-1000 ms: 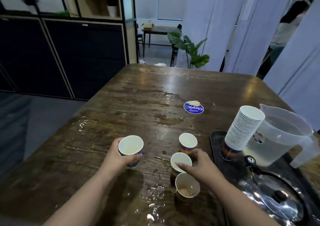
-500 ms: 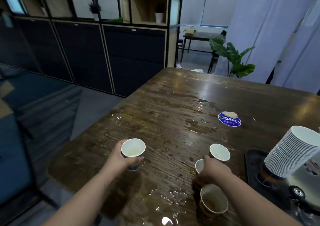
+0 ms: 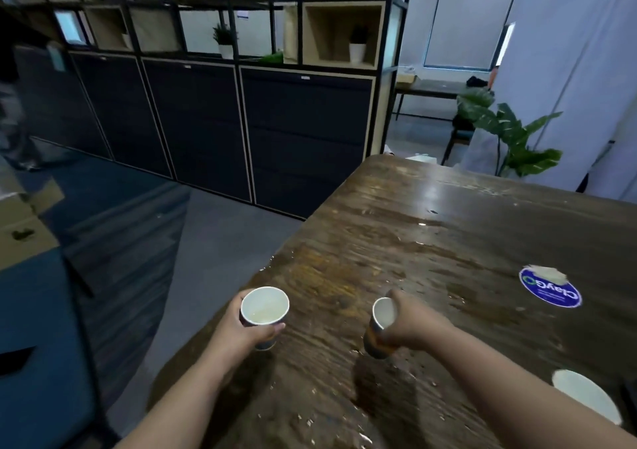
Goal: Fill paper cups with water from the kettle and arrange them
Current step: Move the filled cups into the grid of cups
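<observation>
With each hand gripping a cup, left hand (image 3: 241, 331) on the filled cup (image 3: 264, 314) near the tabletop's (image 3: 448, 228) left edge, right hand (image 3: 410, 324) on the tilted cup (image 3: 379, 328): level it, set down gently.

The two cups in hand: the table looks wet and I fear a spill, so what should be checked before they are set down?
1. Left hand grip round the left cup: ok.
2. Right hand grip on the right cup: ok, held near the rim.
3. Left cup upright: ok.
4. Right cup upright: not ok, tilted.
5. Table dry where they land: not ok, wet patches.
6. Third cup clear of the path: ok, far right.
</observation>
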{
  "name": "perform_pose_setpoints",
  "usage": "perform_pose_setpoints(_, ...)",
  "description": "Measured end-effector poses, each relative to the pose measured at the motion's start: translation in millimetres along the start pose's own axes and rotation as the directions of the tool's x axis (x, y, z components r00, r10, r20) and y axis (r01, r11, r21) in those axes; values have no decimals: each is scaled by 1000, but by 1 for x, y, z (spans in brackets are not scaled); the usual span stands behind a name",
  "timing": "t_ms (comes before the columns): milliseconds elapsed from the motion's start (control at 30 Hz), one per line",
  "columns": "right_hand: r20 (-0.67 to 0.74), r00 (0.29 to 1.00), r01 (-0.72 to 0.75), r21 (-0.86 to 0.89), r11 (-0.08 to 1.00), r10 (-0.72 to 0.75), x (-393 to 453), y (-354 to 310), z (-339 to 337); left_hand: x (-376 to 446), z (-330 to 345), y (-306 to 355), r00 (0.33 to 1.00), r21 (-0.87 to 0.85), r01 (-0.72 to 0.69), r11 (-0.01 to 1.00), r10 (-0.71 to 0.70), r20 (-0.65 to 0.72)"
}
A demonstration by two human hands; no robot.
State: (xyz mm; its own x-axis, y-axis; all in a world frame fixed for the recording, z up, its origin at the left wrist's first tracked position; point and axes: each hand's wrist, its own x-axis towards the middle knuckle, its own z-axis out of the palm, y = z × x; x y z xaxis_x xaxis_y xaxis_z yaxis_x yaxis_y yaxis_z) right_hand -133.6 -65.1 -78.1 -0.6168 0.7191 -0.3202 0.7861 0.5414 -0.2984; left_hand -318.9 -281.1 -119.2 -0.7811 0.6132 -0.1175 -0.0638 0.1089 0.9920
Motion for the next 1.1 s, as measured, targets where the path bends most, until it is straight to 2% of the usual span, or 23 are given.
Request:
perform_pose_setpoints(133, -29, 999, 40, -35, 999, -41, 56, -67, 2, 61, -37, -9, 998, -14, 42, 999, -41, 57)
perform_pose_setpoints(300, -49, 998, 45, -30, 999, -46, 127, -129, 1, 124, -53, -21, 986, 5, 66, 998, -66, 155)
perform_pose_setpoints(533, -20, 1000, -1, -100, 995, -1, 212, -176, 8, 189, -54, -43, 953, 58, 75, 996, -88, 291)
perform_pose_setpoints(700, 16, 998, -56, -32, 998, 57, 249, -195, 21, 215, -48, -56, 932, 69, 62, 996, -83, 354)
perform_pose_setpoints(867, 30, 994, -107, 78, 991, 105, 265, -201, 29, 228, -35, -56, 924, 60, 58, 997, -76, 374)
perform_pose_setpoints(933, 55, 990, -135, 176, 975, 127, 267, -202, 32, 235, -33, -58, 924, 63, 69, 996, -87, 372)
perform_pose_setpoints(1100, 124, 970, -240, 578, 780, 207, 259, -208, 26, 247, -32, -61, 902, 79, 90, 993, -115, 417)
